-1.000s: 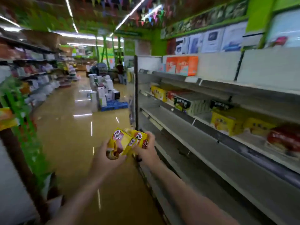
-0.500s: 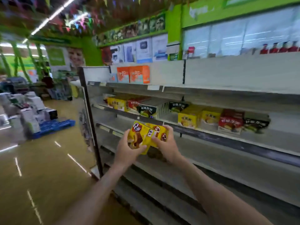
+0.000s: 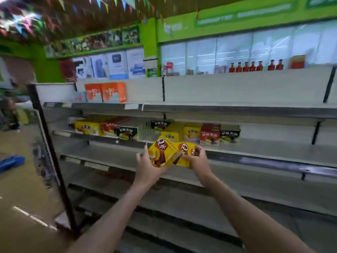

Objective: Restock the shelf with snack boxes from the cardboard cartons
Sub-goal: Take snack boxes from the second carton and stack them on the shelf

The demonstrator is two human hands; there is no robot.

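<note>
Supermarket aisle, green walls, bunting overhead; grey metal shelving fills the view from 9 to 3 o'clock.

Nearest: two bare forearms reaching in from 6 o'clock. Left hand (image 3: 145,166) cups the lower left end of the snack boxes (image 3: 172,151), thumb up beside the near face. Right hand (image 3: 196,159) is clamped over the right end, fingers curled round the far edge. Looks like two yellow boxes held together, tilted, chocolate pie print; exact count hard to tell. They sit at centre, in the air, in front of the second shelf (image 3: 264,152) and not touching it.

Below, toward 6 o'clock: lower shelves (image 3: 182,203) carry no visible stock.

Beyond the hands, at 12 o'clock: a partial row of shelved boxes (image 3: 209,134), yellow, red and dark green, running left to about 10 o'clock. Shelf bare from 1 to 3 o'clock.

Farther, 11 o'clock: orange cartons (image 3: 105,92) on the top shelf. Bottles (image 3: 255,66) along the back wall at 1 o'clock.

Progress, as judged: early. One short row stocked, this pair not yet placed, most shelving unfilled. Cardboard cartons not in view.
</note>
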